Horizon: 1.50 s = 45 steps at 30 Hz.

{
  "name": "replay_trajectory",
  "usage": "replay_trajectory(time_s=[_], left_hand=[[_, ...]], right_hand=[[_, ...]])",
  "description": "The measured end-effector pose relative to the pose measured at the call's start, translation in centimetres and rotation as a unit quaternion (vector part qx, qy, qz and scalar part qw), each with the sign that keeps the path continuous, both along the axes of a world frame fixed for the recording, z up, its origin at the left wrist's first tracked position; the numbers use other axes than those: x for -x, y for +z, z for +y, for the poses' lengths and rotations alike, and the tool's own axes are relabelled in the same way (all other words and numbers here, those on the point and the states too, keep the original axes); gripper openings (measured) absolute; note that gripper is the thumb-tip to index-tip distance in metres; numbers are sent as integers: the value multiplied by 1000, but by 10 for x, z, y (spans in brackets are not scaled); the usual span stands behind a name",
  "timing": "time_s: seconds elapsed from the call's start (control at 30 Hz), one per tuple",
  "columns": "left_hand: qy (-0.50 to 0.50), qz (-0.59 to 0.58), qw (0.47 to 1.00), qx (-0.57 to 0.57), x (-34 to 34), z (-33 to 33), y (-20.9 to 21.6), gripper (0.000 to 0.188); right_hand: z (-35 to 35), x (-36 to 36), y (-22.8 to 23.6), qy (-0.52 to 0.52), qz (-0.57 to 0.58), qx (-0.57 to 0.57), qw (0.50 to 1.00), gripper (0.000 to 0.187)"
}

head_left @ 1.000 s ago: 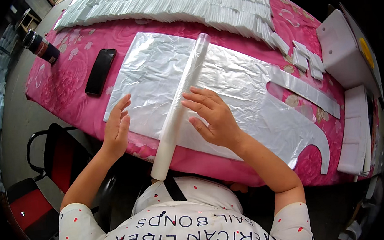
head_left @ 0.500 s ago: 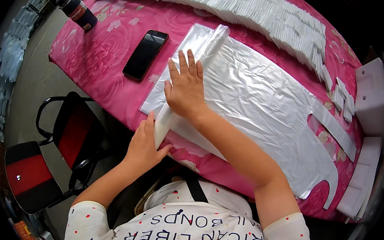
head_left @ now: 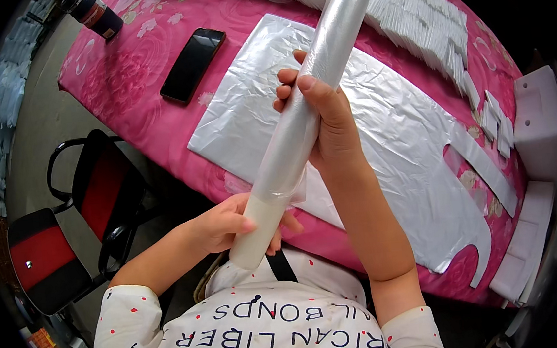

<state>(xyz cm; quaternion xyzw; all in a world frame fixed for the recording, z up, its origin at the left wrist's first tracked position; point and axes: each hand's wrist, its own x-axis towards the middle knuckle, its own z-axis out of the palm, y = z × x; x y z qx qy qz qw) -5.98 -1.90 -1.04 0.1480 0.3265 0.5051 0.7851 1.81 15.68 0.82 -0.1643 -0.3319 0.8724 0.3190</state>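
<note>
A long roll of clear plastic film (head_left: 288, 136) is held up at a slant above the table, its whitish bare end toward my body. My right hand (head_left: 325, 107) wraps round its middle, thumb on top. My left hand (head_left: 233, 224) grips the near end, its thumb over the pale core and fingers underneath. Under the roll a shiny plastic apron-like sheet (head_left: 395, 144) is spread flat, with a loop-shaped strap end at the right. The roll hides part of the sheet.
A pink flowered cloth (head_left: 132, 87) covers the table. Beyond the sheet lie rows of folded white packets (head_left: 412, 36). A black phone (head_left: 193, 65) and a dark bottle (head_left: 96, 16) are at left. White foam boxes (head_left: 538, 111) stand at right, a red-black chair (head_left: 89, 204) at left.
The roll lay on the sheet under my hands. Now it is lifted off and tilted up, with my right hand turned to grasp it and my left hand holding its near end.
</note>
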Motion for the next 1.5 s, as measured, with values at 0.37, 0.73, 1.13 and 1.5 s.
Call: replay_trajectory(time_s=[0.37, 0.73, 1.13, 1.5], left_hand=[[46, 359, 932, -27, -44, 20, 21, 38], [4, 212, 976, -57, -61, 24, 33, 46], [-116, -90, 986, -77, -63, 22, 12, 57], [-181, -422, 885, -69, -61, 14, -46, 79]], right_hand=[[-1, -88, -11, 95, -22, -98, 990, 64], [-8, -117, -19, 59, 20, -100, 993, 22], [-9, -130, -19, 154, 91, -105, 978, 36], [-20, -136, -12, 160, 0, -182, 970, 49]])
